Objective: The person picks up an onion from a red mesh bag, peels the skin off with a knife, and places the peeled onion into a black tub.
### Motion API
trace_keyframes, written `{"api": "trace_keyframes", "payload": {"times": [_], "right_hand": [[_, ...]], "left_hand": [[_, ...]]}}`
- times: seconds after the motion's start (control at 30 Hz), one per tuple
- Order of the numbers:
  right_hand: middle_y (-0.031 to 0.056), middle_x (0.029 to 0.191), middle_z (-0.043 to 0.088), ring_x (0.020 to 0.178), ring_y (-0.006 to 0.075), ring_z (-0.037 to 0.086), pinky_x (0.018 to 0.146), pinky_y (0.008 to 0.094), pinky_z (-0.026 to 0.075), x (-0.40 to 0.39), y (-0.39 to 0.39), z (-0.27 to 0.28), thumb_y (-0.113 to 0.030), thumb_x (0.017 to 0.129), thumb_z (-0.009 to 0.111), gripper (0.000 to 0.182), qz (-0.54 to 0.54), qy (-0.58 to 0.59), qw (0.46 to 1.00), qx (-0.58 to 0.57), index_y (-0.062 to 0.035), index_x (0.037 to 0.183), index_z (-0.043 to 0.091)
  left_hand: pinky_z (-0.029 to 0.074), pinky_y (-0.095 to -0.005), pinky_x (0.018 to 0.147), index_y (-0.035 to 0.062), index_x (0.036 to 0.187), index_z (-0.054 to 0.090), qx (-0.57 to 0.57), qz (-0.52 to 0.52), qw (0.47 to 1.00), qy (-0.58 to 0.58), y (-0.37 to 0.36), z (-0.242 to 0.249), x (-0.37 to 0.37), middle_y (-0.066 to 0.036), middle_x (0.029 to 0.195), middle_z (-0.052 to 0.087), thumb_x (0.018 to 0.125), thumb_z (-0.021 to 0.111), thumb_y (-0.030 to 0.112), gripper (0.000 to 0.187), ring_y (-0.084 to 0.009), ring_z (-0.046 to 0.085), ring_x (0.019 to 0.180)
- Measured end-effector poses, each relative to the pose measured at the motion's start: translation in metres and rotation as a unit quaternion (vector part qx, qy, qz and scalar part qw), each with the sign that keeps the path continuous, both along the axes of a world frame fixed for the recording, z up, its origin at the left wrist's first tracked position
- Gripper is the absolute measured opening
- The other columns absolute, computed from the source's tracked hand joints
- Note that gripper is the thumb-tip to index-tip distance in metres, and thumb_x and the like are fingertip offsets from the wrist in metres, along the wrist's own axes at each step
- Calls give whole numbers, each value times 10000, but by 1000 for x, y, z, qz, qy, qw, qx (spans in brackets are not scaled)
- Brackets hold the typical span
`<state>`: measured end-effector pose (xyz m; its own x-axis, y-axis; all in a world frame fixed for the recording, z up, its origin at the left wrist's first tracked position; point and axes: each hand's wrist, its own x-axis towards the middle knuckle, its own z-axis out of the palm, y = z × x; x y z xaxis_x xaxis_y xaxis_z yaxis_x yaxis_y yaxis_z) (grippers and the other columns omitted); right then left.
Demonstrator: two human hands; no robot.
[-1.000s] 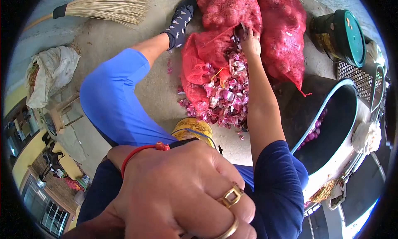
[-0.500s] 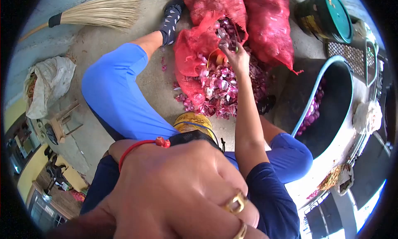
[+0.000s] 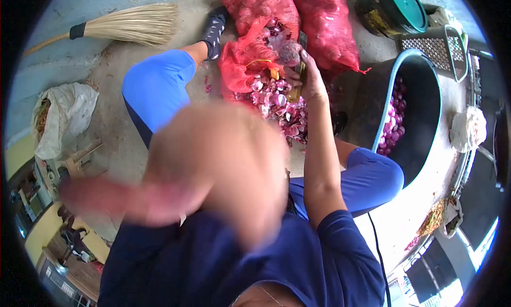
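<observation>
My right hand (image 3: 311, 83) is wrapped round a knife (image 3: 294, 91) with a yellowish handle, its blade pointing up and away. An onion (image 3: 290, 53) with dull, dry skin is right beside the blade and fingers; whether the hand also grips it is unclear. Below lie loose purple onion skins (image 3: 279, 102), next to an opened red mesh bag (image 3: 237, 59) with onions in its mouth. Close to the camera, my left hand (image 3: 218, 163) is smeared by motion. Its thumb points left, and its other fingers cannot be made out.
Another full red mesh bag (image 3: 330, 30) lies behind. At the right are a dark tub (image 3: 431, 120) holding peeled onions, a lidded bucket (image 3: 378, 14) and a grey crate (image 3: 434, 51). A broom (image 3: 130, 25) and a white sack (image 3: 72, 112) are at the left.
My left hand has moved up and left in view and is more blurred. My right hand has come slightly nearer, and the knife handle and onion now show more clearly. The view has shifted.
</observation>
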<state>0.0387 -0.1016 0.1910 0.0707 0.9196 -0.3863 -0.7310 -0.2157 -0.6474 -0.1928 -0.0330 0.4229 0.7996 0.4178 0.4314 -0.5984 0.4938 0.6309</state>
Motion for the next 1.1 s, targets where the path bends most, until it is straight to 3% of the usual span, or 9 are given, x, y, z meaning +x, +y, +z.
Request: {"api": "trace_keyframes", "payload": {"times": [0.13, 0.2, 0.3, 0.4, 0.53, 0.57, 0.67, 0.8, 1.1], "right_hand": [[-33, 710, 487, 543, 39, 376, 426, 197, 227, -13, -44, 71, -395, 954, 572, 286, -34, -65, 997, -20, -114, 1010, 582], [-52, 607, 437, 480, 31, 344, 422, 196, 243, -21, -60, 86, -393, 972, 551, 297, -46, -134, 987, -76, -99, 991, 588], [-85, 598, 409, 494, 14, 345, 434, 197, 237, -27, -79, 105, -336, 997, 559, 226, -26, -238, 963, -122, -112, 989, 591], [-82, 710, 491, 580, 16, 384, 508, 203, 315, -37, -89, 125, -314, 994, 568, 315, -88, -322, 933, -134, -56, 1160, 637], [-55, 781, 534, 577, 14, 398, 491, 190, 311, -37, -102, 133, -305, 1014, 529, 400, -133, -247, 951, -129, -68, 1336, 538], [-23, 834, 569, 631, 35, 457, 535, 199, 360, -40, -104, 133, -301, 1017, 522, 416, -143, -273, 942, -131, -58, 1354, 525], [79, 1026, 644, 850, 113, 590, 722, 244, 466, -48, -114, 113, -286, 1022, 510, 461, -152, -374, 907, -122, -27, 1403, 482], [197, 1324, 589, 1237, 207, 541, 1053, 321, 393, -61, -116, 94, -210, 1022, 516, 468, -136, -420, 895, -66, -5, 1437, 444], [140, 1375, 560, 1244, 162, 510, 1048, 293, 380, -61, -108, 94, -256, 1054, 438, 444, -194, -474, 858, 20, -35, 1440, 455]], "left_hand": [[459, -327, 912, 72, 1299, 489, 38, 290, 895, 336, -3, -71, 41, -95, 1236, 551, 1006, 452, 366, 416, -182, 553, 1089], [458, -289, 917, 44, 1322, 488, 6, 206, 914, 350, -10, -103, 56, -68, 1232, 511, 980, 576, 359, 473, -140, 535, 1093], [451, -314, 1015, 66, 1405, 454, 238, 94, 897, 361, -17, -125, 61, -55, 1361, 497, 981, 588, 227, 474, -147, 514, 1242], [473, -303, 990, 61, 1394, 471, 262, 89, 887, 369, -36, -134, 65, -40, 1337, 519, 961, 617, 153, 466, -152, 533, 1224], [513, -292, 932, 52, 1342, 502, 41, 50, 908, 413, -39, -122, 67, -66, 1215, 591, 949, 623, 139, 420, -137, 583, 1126], [533, -302, 892, 31, 1277, 526, -106, 30, 914, 390, -39, -114, 66, -95, 1169, 622, 981, 566, 232, 359, -165, 621, 1060], [534, -303, 838, 49, 1252, 534, -205, -46, 927, 311, -25, -123, 59, -77, 1067, 641, 979, 534, 322, 386, -169, 645, 980], [542, -286, 769, 96, 1208, 573, -264, -4, 908, 326, -32, -142, 65, -67, 997, 683, 1006, 485, 387, 365, -153, 658, 848], [552, -345, 803, 132, 1100, 623, -232, 35, 905, 356, -58, -144, 83, -35, 1058, 669, 934, 632, 323, 253, -165, 646, 955]]}}
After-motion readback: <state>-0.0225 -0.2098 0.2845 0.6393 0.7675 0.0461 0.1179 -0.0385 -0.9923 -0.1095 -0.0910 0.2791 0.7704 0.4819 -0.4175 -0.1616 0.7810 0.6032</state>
